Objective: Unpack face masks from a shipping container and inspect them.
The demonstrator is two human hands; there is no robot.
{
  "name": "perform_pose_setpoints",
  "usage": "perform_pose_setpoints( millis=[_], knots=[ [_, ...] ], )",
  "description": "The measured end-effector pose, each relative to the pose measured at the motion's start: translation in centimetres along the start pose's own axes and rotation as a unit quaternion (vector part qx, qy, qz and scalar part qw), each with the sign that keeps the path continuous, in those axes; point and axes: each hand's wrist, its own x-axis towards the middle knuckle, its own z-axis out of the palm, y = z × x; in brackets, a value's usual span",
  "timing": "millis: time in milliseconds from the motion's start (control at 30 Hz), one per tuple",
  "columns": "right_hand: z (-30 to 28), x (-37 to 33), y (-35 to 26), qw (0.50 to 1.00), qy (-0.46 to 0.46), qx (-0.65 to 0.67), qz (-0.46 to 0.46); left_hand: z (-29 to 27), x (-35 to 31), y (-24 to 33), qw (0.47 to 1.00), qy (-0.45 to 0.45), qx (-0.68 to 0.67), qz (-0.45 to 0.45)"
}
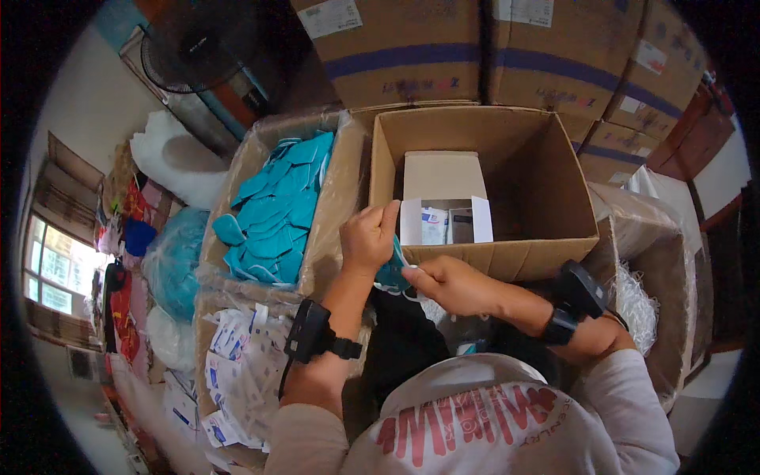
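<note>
A teal face mask [390, 274] with a white edge is between my two hands, low in front of the large open carton. Closed around its upper left part is my left hand [369, 239]. My right hand [457, 286] pinches its right edge with thumb and fingers; exactly what lies in the pinch is partly hidden. Just beyond my hands, a small white box [443, 176] stands with its flaps up inside the big cardboard carton [507, 258]. White printed packets [433, 227] are in the small box.
To the left, a plastic-lined carton holds a heap of teal masks [273, 210]. Nearer, another carton holds white-and-blue packets [241, 372]. White stringy material [636, 313] fills part of a carton at right. Stacked sealed cartons [404, 63] line the back, beside a fan [190, 51].
</note>
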Motion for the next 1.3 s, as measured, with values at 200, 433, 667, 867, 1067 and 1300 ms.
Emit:
perform_pose_setpoints(
  millis=[200, 433, 667, 867, 1067, 1300],
  knots=[
    [0.3, -6.3, 2.6, 0.972, -0.085, 0.093, -0.199, -5.2, 1.5, -14.1, 0.948, 0.152, 0.071, -0.27],
    [-6.1, -0.1, 4.3, 0.956, 0.242, 0.168, -0.013, -3.4, 3.5, -0.9, 0.783, 0.12, -0.387, -0.473],
    [-1.7, 2.1, 0.9, 0.953, -0.002, 0.301, -0.03, -0.9, 3.6, 0.1, 0.81, 0.132, -0.39, -0.417],
    [0.2, 0.7, 1.9, 0.989, -0.024, 0.146, -0.024, -1.2, 3.4, -1.2, 0.808, 0.189, -0.358, -0.428],
    [-1.2, 1.5, 1.2, 0.877, 0.301, -0.102, -0.36, -0.5, 0.6, -1.9, 0.772, 0.132, -0.341, -0.521],
    [3.2, 1.7, -4.5, 0.964, 0.071, 0.103, -0.233, 1.5, -0.8, -5.7, 0.791, 0.044, -0.458, -0.404]
  ],
)
